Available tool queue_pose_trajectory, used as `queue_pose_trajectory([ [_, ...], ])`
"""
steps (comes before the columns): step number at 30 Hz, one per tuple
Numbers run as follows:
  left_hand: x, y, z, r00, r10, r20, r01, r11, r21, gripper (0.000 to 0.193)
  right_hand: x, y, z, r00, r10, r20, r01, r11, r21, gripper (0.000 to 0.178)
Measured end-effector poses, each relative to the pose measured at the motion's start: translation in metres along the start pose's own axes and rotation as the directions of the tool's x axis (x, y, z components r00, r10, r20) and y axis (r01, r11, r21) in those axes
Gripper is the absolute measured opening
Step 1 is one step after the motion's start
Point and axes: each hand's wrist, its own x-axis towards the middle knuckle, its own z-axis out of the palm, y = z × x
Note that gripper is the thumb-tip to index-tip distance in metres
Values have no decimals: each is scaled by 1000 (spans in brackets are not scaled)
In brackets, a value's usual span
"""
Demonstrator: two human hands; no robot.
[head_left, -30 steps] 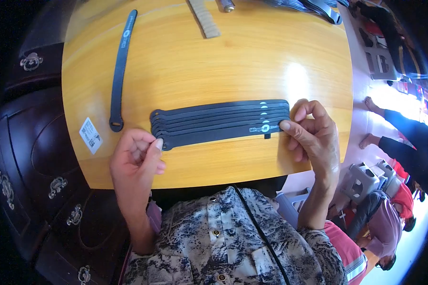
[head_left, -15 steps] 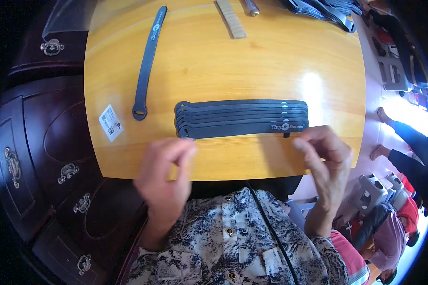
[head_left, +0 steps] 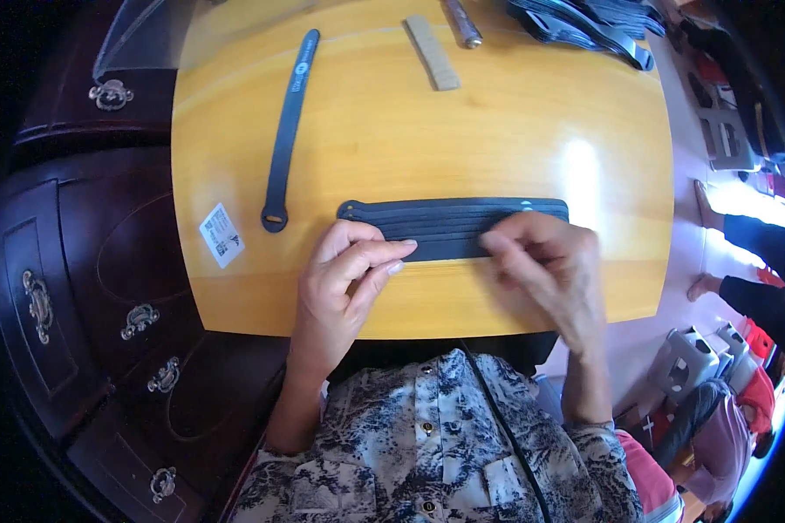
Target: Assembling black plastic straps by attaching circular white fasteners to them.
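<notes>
A stack of several dark hook-and-loop storage straps [head_left: 445,229] lies across the table in front of me, fanned so their long edges show as steps. My left hand [head_left: 349,270] is over the stack's left end, thumb and fingertips brought close together at its near edge. Over the right part of the stack, my right hand [head_left: 545,261] has its fingers curled against the thumb and is partly smeared by motion. Anything pinched in either hand is too small or hidden to make out. To the left lies a single dark strap [head_left: 288,131], its slotted end towards me.
Beyond the stack lie a flat tan strip [head_left: 432,54] and a slim rod-like object [head_left: 464,24]. More straps [head_left: 584,26] are heaped at the far right. A white printed label [head_left: 222,235] sits on the table's left. Dark drawers stand leftward; other people and grey stools are rightward.
My left hand has moved right and up onto the stack's left end. My right hand has moved left, over the straps. The view has shifted slightly; the stack remains on the table.
</notes>
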Motion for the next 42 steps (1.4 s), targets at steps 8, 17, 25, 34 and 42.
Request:
queue_pose_trajectory([
  [8, 2, 4, -10, 991, -79, 104, 98, 975, -198, 13, 0, -2, -23, 980, 44, -192, -88, 970, -226, 40],
  [17, -13, -17, -49, 897, -83, -434, 189, 959, 209, 29, -22, -30, -19, 986, -47, -159, 13, 978, -209, 33],
  [25, -6, -40, -52, 894, 45, -445, 157, 900, 407, 35, 3, -65, 57, 843, -519, 144, 537, 828, -160, 16],
  [34, -29, -23, -53, 856, -238, -459, -24, 868, -495, 28, 40, -70, 123, 724, -646, 241, 668, 744, -12, 12],
  [42, -45, -6, -64, 891, -95, -443, -141, 872, -469, 34, 18, -88, 112, 810, -529, 253, 511, 848, 137, 10],
])
